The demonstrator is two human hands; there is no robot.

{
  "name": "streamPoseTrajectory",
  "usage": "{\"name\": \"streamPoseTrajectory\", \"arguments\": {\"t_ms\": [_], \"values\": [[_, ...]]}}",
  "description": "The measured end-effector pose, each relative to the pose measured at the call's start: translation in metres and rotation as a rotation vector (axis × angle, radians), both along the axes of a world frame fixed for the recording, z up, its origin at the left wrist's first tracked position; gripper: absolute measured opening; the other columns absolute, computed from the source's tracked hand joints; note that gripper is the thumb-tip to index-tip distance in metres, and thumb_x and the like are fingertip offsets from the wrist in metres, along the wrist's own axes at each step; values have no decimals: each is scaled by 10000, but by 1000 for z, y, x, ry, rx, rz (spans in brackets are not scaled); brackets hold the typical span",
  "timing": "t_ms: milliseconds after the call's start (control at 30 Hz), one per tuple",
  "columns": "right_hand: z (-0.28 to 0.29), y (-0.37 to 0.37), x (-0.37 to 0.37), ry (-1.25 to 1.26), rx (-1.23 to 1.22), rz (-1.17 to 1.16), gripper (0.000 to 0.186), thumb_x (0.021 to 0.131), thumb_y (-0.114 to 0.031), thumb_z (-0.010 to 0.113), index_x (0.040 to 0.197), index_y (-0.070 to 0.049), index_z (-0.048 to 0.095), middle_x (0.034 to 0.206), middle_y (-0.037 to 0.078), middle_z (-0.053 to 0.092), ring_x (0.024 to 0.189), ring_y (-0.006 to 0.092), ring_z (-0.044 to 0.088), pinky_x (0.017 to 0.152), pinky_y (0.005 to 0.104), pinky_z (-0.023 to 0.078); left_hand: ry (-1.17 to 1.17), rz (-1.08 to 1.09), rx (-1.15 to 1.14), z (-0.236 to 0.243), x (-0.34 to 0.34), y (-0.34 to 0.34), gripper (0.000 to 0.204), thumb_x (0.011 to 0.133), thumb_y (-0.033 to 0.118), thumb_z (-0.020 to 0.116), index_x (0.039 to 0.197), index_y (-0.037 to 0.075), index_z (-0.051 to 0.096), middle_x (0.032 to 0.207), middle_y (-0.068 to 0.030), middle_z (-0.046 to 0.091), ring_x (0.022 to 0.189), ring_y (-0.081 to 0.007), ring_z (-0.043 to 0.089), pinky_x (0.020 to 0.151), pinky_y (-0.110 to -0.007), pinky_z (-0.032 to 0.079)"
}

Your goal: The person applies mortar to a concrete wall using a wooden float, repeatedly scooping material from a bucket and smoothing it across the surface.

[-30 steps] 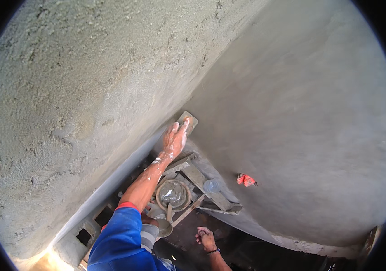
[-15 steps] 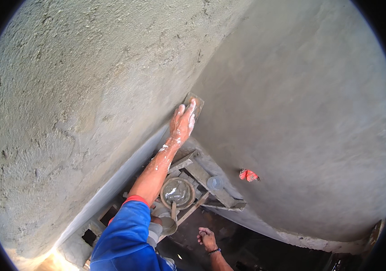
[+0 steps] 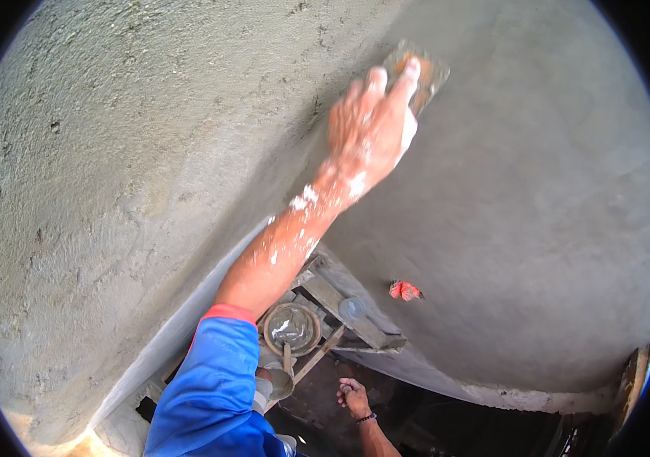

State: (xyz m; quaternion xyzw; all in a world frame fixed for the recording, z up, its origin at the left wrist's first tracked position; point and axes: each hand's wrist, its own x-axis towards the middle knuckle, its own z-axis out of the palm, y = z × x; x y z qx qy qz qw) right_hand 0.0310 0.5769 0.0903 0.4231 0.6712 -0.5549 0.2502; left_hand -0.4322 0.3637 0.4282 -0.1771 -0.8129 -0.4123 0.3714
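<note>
My left hand [image 3: 371, 126], fingers bent and palm toward the wall, grips a rectangular plastering trowel [image 3: 428, 76] with a worn orange-brown patch. The trowel lies at the inner corner, where the rough grey plaster wall [image 3: 112, 152] meets the smoother grey wall [image 3: 523, 190]. White splashes dot my left wrist and forearm. Low down, my right hand [image 3: 355, 399] hangs away from the walls, its fingers loosely curled with nothing visible in them. Below my left forearm stands a round bowl [image 3: 306, 340] of wet grey mix, with a wooden-handled dipper [image 3: 282, 387] beside it.
A frame of wooden planks [image 3: 355, 324] fills the corner below, with a pale bluish cup [image 3: 352, 308] on it. A crumpled red-orange piece [image 3: 406, 290] is at the smooth wall. A whitish container [image 3: 262, 392] sits by my left sleeve. Dark floor lies beneath.
My left hand has moved up and right along the corner with the trowel, the arm now stretched further. My right hand stays low, almost in place.
</note>
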Motion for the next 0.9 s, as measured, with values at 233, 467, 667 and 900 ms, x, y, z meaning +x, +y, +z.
{"name": "streamPoseTrajectory", "arguments": {"t_ms": [233, 467, 667, 900], "values": [[-11, -7, 23, -53, -25, -33, 272, 983, -121, 529, 1226, -11, 587, 760, 38, 626, 561, 109, 567, 484, 252, 446, -187, 76, -88, -47, -13, 1, 647, 846, 106, 653, 1459, 144, 452, 1051, -173, 555, 929, -368, 602, 793, -482, 514], [-5, -21, 25, -45, -48, 21, 272, 979, -110, 533, 1226, -12, 595, 780, 47, 639, 559, 106, 567, 481, 249, 446, -427, 7, -103, -235, 8, -28, 669, 855, 133, 664, 1476, 211, 425, 1103, -167, 553, 1005, -374, 585, 817, -489, 526], [-3, -10, 22, -13, 0, -12, 269, 978, -97, 530, 1225, -11, 595, 768, 46, 633, 562, 105, 569, 477, 246, 444, -201, -50, -69, -123, 32, -7, 691, 828, 106, 679, 1473, 171, 440, 987, -147, 530, 934, -352, 583, 790, -467, 512], [0, -16, 24, 18, 18, -12, 271, 978, -99, 530, 1222, 3, 591, 753, 45, 625, 548, 106, 565, 471, 245, 441, -89, 54, 34, -109, -10, 10, 653, 856, 106, 649, 1470, 153, 435, 991, -158, 518, 911, -372, 565, 781, -480, 500]]}}
